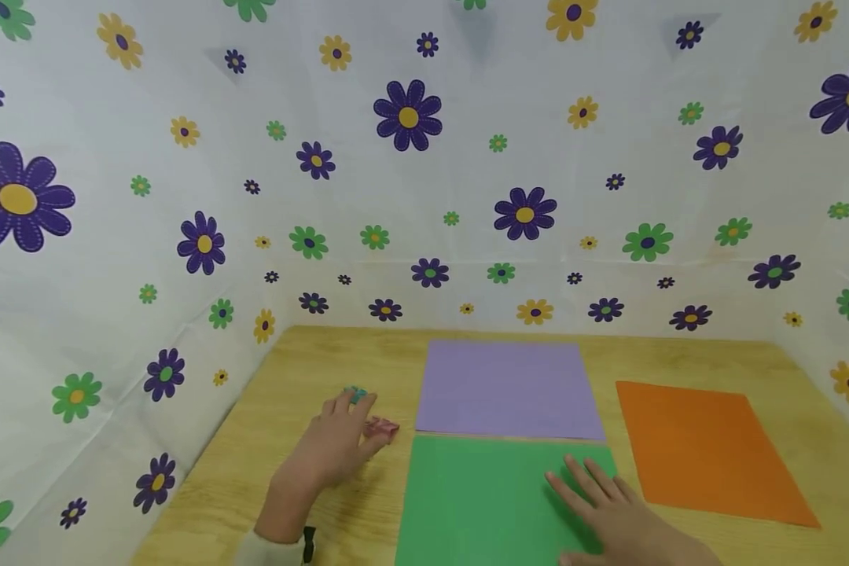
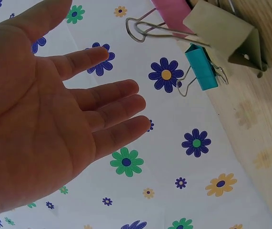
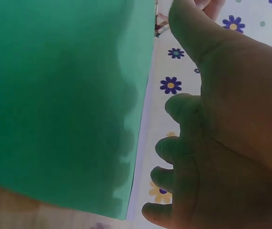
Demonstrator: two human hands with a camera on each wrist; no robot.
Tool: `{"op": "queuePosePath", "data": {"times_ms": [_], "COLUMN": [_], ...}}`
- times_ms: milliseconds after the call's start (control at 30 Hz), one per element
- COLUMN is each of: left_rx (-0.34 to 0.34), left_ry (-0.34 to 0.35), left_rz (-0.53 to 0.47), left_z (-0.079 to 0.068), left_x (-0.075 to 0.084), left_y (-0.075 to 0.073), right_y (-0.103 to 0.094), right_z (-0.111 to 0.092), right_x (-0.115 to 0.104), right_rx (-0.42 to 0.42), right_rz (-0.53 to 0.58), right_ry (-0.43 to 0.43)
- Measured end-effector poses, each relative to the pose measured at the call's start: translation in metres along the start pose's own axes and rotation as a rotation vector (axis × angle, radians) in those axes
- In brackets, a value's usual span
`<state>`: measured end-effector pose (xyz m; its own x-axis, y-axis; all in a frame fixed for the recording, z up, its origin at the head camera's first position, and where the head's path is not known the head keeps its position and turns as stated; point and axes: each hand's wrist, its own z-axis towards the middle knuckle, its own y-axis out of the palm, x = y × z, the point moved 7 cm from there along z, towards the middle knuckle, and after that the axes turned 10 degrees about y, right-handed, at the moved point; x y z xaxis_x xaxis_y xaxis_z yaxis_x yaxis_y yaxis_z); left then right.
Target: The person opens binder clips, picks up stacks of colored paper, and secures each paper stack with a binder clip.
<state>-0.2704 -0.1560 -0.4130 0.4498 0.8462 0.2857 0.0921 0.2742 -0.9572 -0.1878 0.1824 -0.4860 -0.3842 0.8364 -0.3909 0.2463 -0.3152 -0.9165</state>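
Observation:
My left hand is held over the left part of the table, its fingers loosely extended and nothing in its grasp. Around it lie binder clips: a teal binder clip beyond the fingertips, a pink binder clip beside the thumb, and a larger olive-beige binder clip, which the hand hides in the head view. Spread fingers mark my right hand, which is over the right side of a green paper sheet. In the right wrist view, a gap shows between its palm and the sheet.
Behind the green sheet lies a purple sheet, their edges almost meeting. An orange sheet is on the right, set at a slant. A white cloth with printed flowers walls the wooden table at the back and sides.

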Motion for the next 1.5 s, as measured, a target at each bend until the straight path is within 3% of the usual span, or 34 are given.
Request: {"op": "queuePosePath", "data": {"times_ms": [100, 400, 667, 1500], "left_rx": [0.004, -0.030, -0.040, -0.093], "left_ry": [0.003, -0.017, -0.021, -0.056], "left_rz": [-0.009, -0.011, 0.002, -0.037], "left_z": [0.000, -0.002, -0.001, -0.004], "left_x": [0.001, -0.001, 0.000, -0.007], "left_y": [-0.001, 0.003, 0.001, 0.002], "right_y": [-0.002, 0.000, 0.004, 0.012], "right_z": [0.000, -0.002, -0.001, -0.003], "right_x": [0.000, -0.003, -0.006, -0.003], "right_rx": [-0.025, 0.008, -0.053, -0.136], "right_rz": [-0.008, 0.031, 0.056, 0.071], "right_ry": [-0.008, 0.005, 0.036, 0.097]}}
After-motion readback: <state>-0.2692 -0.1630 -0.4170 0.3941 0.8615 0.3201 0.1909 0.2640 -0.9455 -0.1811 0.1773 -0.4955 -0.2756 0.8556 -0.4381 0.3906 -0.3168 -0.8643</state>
